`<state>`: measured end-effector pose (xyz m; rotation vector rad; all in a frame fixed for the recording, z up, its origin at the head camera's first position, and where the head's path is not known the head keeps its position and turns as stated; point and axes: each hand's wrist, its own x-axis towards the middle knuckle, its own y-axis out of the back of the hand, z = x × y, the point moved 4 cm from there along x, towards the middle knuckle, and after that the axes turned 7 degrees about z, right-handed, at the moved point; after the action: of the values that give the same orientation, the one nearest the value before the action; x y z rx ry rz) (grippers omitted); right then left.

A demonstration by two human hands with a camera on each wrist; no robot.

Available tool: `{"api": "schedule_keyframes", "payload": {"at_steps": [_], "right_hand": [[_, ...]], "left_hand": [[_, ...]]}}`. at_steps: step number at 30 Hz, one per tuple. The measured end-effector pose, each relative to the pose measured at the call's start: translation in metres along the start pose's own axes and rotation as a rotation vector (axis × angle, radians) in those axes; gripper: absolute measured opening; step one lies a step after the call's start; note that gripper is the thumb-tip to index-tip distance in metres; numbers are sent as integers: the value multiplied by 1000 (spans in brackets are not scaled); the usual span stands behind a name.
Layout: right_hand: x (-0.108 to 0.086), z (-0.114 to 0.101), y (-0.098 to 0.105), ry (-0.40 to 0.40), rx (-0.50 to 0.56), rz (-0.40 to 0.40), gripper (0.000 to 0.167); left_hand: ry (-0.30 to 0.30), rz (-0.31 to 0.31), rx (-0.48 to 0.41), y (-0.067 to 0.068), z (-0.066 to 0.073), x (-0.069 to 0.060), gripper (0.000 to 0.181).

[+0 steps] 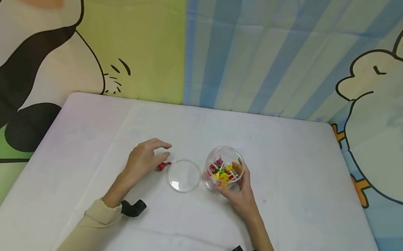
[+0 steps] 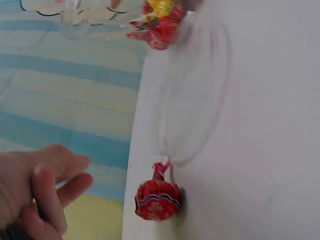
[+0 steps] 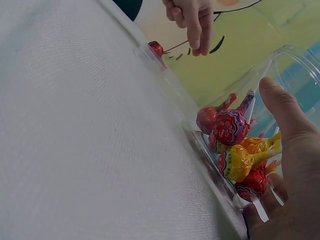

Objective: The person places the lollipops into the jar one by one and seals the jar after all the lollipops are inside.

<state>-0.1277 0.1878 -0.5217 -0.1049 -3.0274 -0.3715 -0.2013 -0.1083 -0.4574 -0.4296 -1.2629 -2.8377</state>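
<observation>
A clear jar [image 1: 209, 184] stands on the table, with several lollipops [image 1: 223, 172] in red, yellow and purple wrappers inside. My right hand [image 1: 239, 196] grips it from the right side, thumb and fingers curved around its wall. A round transparent lid [image 1: 183, 176] lies flat to the left of the jar. Beside the lid's left edge is a red-wrapped lollipop [image 2: 157, 200], its stick end toward the lid. My left hand [image 1: 142, 160] hovers just left of that lollipop, fingers loosely bent and holding nothing; the left wrist view shows a gap between them.
A white cloth covers the table [image 1: 173, 245]. Behind it hangs a striped curtain [image 1: 262, 47], with cartoon animal prints on both sides. Black wrist devices [image 1: 133, 208] sit on both forearms.
</observation>
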Motion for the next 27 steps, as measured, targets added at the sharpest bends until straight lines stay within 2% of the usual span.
{"api": "schedule_keyframes", "payload": {"at_steps": [5, 8, 11, 17, 24, 27], "right_hand": [[2, 4, 3, -18, -5, 5, 101], [1, -3, 2, -25, 8, -4, 101], [-1, -16, 2, -22, 12, -15, 99], [-4, -29, 0, -14, -7, -15, 97], [-4, -31, 0, -19, 2, -16, 97], [-5, -30, 0, -20, 1, -13, 97]], "left_hand": [[19, -94, 204, -11, 0, 1, 18], [10, -165, 262, -20, 2, 1, 16], [4, -204, 287, -26, 5, 2, 13], [-32, -229, 303, -27, 6, 4, 9], [-37, -222, 325, -29, 1, 7, 7], [-60, -231, 351, -34, 2, 9, 5]]}}
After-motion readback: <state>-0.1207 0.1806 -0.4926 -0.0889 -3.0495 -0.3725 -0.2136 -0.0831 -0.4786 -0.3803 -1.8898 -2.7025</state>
